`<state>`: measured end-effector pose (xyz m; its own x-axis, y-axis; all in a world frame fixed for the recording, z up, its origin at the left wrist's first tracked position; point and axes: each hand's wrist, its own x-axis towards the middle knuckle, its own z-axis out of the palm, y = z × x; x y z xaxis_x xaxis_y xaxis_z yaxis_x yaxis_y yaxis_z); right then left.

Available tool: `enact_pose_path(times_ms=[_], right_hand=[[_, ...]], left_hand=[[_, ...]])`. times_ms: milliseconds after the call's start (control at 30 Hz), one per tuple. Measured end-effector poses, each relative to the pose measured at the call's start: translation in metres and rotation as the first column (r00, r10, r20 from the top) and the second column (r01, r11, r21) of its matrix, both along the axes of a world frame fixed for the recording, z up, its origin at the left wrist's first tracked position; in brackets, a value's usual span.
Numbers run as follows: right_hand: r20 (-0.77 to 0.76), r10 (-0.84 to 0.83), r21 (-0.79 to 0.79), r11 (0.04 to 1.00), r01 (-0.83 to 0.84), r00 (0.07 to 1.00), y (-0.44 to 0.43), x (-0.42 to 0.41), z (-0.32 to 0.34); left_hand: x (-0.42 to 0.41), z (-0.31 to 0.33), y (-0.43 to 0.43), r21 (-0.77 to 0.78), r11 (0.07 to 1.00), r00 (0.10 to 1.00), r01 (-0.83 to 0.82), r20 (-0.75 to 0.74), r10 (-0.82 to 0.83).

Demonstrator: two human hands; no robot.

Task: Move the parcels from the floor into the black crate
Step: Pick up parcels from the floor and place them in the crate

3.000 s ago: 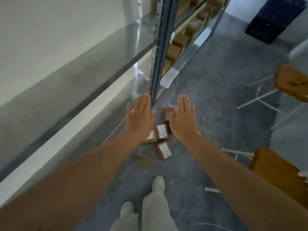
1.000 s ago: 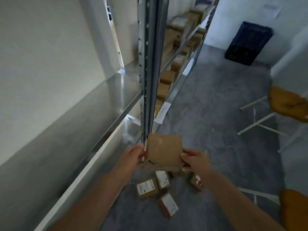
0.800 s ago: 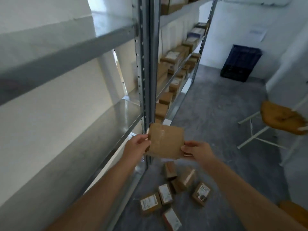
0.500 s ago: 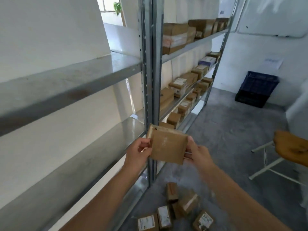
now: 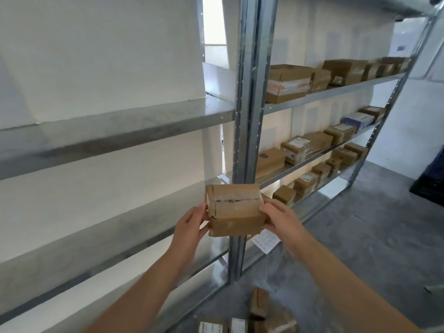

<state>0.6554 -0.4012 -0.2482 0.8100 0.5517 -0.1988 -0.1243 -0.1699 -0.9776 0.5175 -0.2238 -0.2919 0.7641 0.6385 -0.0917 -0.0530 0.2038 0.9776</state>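
Cardboard parcel [image 5: 234, 210] looks light and stiff, its tape maybe slippery; left hand [image 5: 189, 227] and right hand [image 5: 280, 216] grip its two ends, fingers [image 5: 269, 206] curled around the edges.

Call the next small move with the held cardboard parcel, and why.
Probably turn right and carry the taped brown cardboard parcel toward the black plastic crate: left hand and right hand grip its sides, and the crate sits at the view's far right edge.
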Motion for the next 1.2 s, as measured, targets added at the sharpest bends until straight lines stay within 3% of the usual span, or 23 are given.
enact_pose_path(times_ms=[200,333,467,667,800,867,1067,1200], right_hand=[[0.046,0.177,-0.034,0.984,-0.176,0.983,0.031,-0.018,-0.001],[-0.106,0.285,0.119,0.955,-0.272,0.953,0.057,-0.036,-0.003],[-0.09,0.341,0.146,0.934,-0.326,0.936,0.085,-0.062,-0.003],[-0.039,0.394,0.169,0.908,-0.383,0.918,0.138,-0.108,0.001],[-0.037,0.476,0.229,0.86,-0.456,0.879,0.17,-0.154,0.006],[-0.032,0.492,0.225,0.852,-0.473,0.87,0.186,-0.18,0.008],[-0.003,0.623,0.216,0.764,-0.608,0.782,0.232,-0.266,0.024],[0.178,0.726,0.009,0.674,-0.739,0.664,0.26,-0.338,0.04]], left_hand=[[-0.037,0.002,0.009,0.045,0.968,0.969,-0.247,0.039,0.246],[-0.076,0.004,0.024,0.109,0.946,0.951,-0.306,0.076,0.299],[-0.117,0.011,0.038,0.177,0.931,0.947,-0.32,0.084,0.31],[-0.183,0.027,0.054,0.156,0.899,0.912,-0.41,0.104,0.398],[-0.236,0.039,0.072,0.041,0.874,0.864,-0.483,0.184,0.469],[-0.265,0.04,0.08,0.008,0.854,0.837,-0.52,0.203,0.508],[-0.368,0.028,0.095,0.156,0.76,0.775,-0.631,0.085,0.626],[-0.435,0.029,0.104,0.186,0.737,0.754,-0.65,0.037,0.655]])
